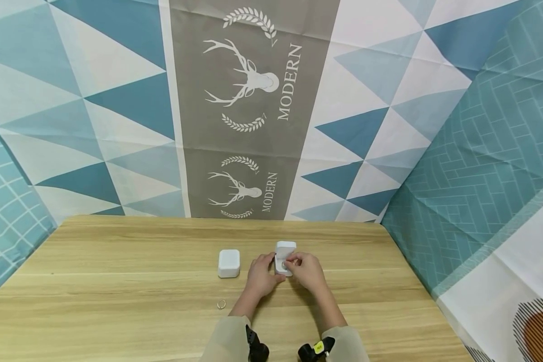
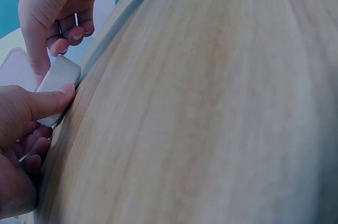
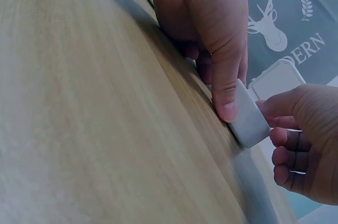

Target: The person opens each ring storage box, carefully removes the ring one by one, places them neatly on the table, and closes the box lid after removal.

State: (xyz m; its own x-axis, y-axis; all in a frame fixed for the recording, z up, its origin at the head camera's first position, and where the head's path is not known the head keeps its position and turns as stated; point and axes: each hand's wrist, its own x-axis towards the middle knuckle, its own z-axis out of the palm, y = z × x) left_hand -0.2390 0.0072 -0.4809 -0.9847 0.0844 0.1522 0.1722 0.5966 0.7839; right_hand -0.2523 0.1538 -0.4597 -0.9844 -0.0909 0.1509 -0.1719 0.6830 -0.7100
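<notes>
Ring (image 1: 221, 304) number one lay loose on the tabletop (image 1: 117, 281), nearest the person, just off the left sleeve (image 1: 228, 342) and untouched. Past it, both hands had met at a small white ring box (image 1: 284, 257) standing open near the middle of the tabletop, its lid tipped up behind it. The left hand (image 1: 259, 275) braced the box's base, thumb laid flat against its side and the other fingers curled under beside it; the wrist view showed that thumb (image 3: 226, 94) pressing the white casing. The right hand (image 1: 304, 270) hovered right over the opening, fingers bunched at the box's rim, and a thin metal band (image 2: 76, 19) showed tucked among them in the left wrist view, so it looked as if a second ring was pinched there, though the head view was too small to settle it.

Further left, well apart from the hands, a second white box (image 1: 229, 263) sat closed. Behind everything hung a patterned cloth backdrop (image 1: 253, 100) with a deer head.

By my reckoning the work was midway: one box open and being dealt with, one ring and the closed box yet to be handled.
</notes>
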